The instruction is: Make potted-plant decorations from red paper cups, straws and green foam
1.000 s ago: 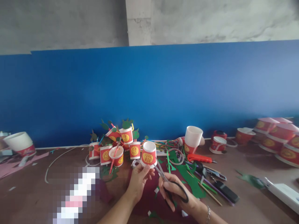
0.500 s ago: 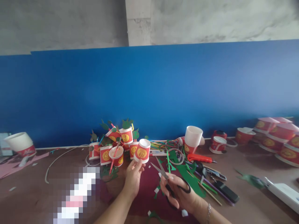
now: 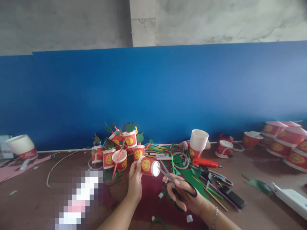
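Note:
A red paper cup [image 3: 147,166] with a yellow emblem lies sideways in my left hand [image 3: 135,182], whose fingers are closed around its left end. Its white round end faces right. My right hand [image 3: 184,195] is shut on scissors [image 3: 173,182] with black handles, fingers through the loops. The blades are spread and point up and left, one tip overlapping the cup's white end; whether it touches cannot be made out. Left of the held cup stand several red cups [image 3: 108,158] decorated with straws and green paper cut-outs [image 3: 130,127].
A stack of white-rimmed cups [image 3: 199,142], an orange utility knife [image 3: 207,162], keys with a black fob [image 3: 232,195] and green paper [image 3: 195,183] lie to the right. Farther right are a white glue gun [image 3: 290,196] and stacked cups [image 3: 287,143]. A blue panel [image 3: 153,95] stands behind.
My left hand has tipped the cup from upright to sideways and lowered it, turning its white end toward the scissors. The scissors have shifted slightly and stay spread.

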The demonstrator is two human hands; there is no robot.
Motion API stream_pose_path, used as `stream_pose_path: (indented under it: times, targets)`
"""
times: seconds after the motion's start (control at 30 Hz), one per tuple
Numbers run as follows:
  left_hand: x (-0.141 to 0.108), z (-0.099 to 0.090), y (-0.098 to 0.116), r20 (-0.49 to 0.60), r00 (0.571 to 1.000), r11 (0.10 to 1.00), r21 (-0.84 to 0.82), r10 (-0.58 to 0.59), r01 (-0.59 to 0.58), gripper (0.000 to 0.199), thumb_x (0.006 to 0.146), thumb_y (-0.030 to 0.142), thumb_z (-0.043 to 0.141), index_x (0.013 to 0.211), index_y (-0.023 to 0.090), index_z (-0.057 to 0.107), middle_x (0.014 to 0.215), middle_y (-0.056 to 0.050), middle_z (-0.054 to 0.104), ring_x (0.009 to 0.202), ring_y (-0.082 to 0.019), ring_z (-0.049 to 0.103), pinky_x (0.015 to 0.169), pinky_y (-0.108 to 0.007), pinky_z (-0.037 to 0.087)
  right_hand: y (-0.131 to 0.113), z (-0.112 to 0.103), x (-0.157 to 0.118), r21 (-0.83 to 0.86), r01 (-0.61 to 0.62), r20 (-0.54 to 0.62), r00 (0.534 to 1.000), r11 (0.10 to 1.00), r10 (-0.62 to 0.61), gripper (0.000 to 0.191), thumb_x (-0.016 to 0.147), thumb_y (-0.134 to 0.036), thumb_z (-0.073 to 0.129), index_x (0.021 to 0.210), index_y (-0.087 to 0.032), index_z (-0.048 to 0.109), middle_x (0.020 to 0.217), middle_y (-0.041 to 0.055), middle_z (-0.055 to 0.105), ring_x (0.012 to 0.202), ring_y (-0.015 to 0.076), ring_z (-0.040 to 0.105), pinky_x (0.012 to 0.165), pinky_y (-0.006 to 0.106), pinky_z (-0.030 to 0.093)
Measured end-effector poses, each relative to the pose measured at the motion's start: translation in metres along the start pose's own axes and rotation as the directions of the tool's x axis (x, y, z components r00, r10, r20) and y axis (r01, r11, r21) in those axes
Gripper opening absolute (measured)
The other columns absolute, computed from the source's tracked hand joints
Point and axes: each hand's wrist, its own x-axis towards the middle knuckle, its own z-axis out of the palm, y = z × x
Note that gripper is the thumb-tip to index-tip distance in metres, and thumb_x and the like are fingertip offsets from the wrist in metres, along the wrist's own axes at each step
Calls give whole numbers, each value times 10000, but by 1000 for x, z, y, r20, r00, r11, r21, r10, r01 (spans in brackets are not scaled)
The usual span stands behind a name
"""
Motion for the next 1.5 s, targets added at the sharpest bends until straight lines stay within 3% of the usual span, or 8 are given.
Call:
stream_pose_path:
  times: [0.1, 0.27, 0.37, 0.53, 0.7, 1.2, 1.4, 1.5]
  targets:
    - [1, 0, -1, 21, 999, 996, -72, -50, 51, 314, 653, 398, 741, 817, 171, 597, 794, -9, 654, 741, -146, 615, 690, -248, 473, 0, -1, 0, 17, -16, 54, 998, 1000, 15, 403, 804, -457, 514, 1027, -123, 543, 619, -16, 568, 290, 27, 400, 283, 140, 244]
    - [0, -2, -5, 92, 988, 989, -57, -128, 133, 318, 684, 366, 726, 905, 171, 606, 825, -24, 642, 715, -142, 612, 582, -216, 471, 1, -2, 0, 35, -44, 117, 992, 998, 40, 395, 791, -431, 547, 1022, -111, 551, 618, -2, 590, 291, 24, 416, 266, 118, 259]
    - [1, -3, -6, 118, 987, 993, -30, -110, 114, 291, 709, 367, 710, 872, 146, 614, 815, -31, 635, 710, -130, 604, 585, -202, 473, 1, -2, 0, 35, -47, 111, 993, 998, 43, 401, 790, -441, 557, 1018, -111, 552, 616, -4, 595, 290, 21, 415, 265, 112, 266]
    - [5, -6, -3, 46, 998, 999, 15, -40, 39, 313, 709, 388, 708, 893, 171, 578, 762, -1, 623, 624, -113, 589, 501, -183, 445, 0, -1, 0, 38, -55, 92, 994, 998, 52, 402, 798, -438, 547, 1022, -105, 559, 603, -7, 588, 293, 23, 418, 266, 112, 272]
    - [6, -6, -1, 13, 1000, 1000, 7, -18, 18, 340, 676, 398, 729, 877, 168, 579, 764, 0, 631, 632, -120, 602, 513, -193, 454, 1, -2, 0, 30, -67, 143, 988, 997, 62, 387, 810, -417, 526, 1033, -102, 560, 612, 3, 602, 292, 27, 425, 263, 114, 265]
    - [6, -6, 0, 17, 1000, 1000, 25, 14, -14, 293, 709, 369, 711, 870, 170, 569, 766, -4, 627, 658, -118, 589, 582, -207, 456, -1, -1, 0, 47, -113, 128, 986, 992, 107, 395, 815, -434, 520, 1033, -106, 542, 594, -7, 596, 283, 24, 407, 258, 120, 229]
    - [5, -4, 4, 12, 1000, 1000, -9, 12, -12, 315, 670, 373, 741, 848, 175, 572, 745, 8, 633, 650, -116, 588, 605, -215, 447, -1, 2, 1, 94, -158, 142, 979, 983, 144, 366, 783, -511, 531, 792, -149, 483, 576, -22, 567, 272, 23, 400, 247, 119, 258]
    - [4, -3, 5, 23, 1000, 1000, -10, 7, -6, 309, 678, 367, 737, 847, 177, 561, 723, 14, 629, 630, -112, 582, 604, -217, 441, 2, 2, 1, 137, -214, 163, 968, 967, 191, 420, 766, -584, 502, 765, -168, 447, 596, -20, 564, 289, 52, 475, 242, 127, 263]
